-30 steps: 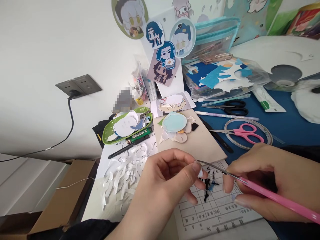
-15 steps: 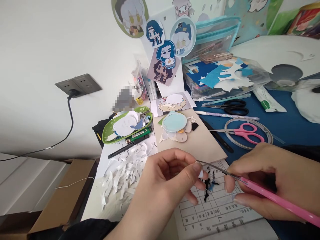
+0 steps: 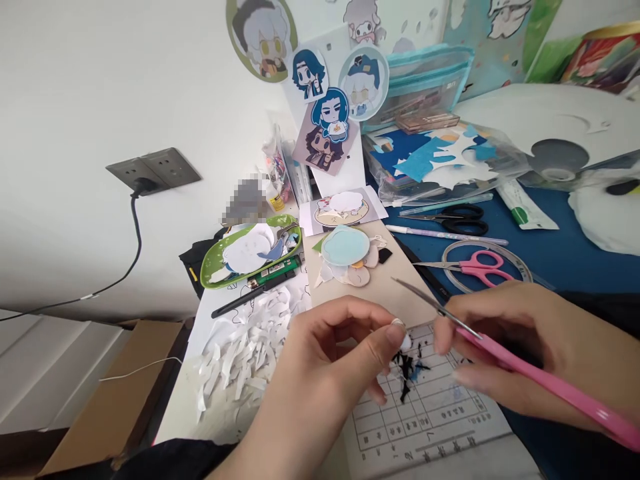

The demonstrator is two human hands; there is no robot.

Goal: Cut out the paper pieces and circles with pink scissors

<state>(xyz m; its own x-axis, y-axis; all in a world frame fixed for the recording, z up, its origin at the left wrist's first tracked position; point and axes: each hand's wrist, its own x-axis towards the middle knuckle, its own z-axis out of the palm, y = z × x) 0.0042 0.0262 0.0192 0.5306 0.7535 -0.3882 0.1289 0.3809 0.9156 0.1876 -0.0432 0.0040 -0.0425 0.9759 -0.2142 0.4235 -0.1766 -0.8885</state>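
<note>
My left hand (image 3: 335, 373) pinches a small white paper piece (image 3: 404, 335) between thumb and fingertips, above a printed form sheet (image 3: 425, 427). Dark paper scraps (image 3: 407, 373) lie on that sheet below the fingertips. In my right hand (image 3: 525, 353) are long pink-handled scissors (image 3: 530, 377), their tips pointing left, a little above and apart from the white piece. The blades look nearly closed. Behind my hands, a pale blue oval cutout (image 3: 345, 245) rests on other paper cutouts on a beige board (image 3: 370, 300).
White paper strips (image 3: 245, 353) are heaped at left, below a black pen (image 3: 250, 297) and a green tray (image 3: 213, 260) of cutouts. Smaller pink scissors (image 3: 483, 268) lie by a tape roll, with black scissors (image 3: 457, 219) behind. A zip bag (image 3: 400, 187) sits farther back.
The scissors' tips have moved up, away from the white piece between my left fingertips. My right hand has shifted slightly left and up. The whole view has shifted a little.
</note>
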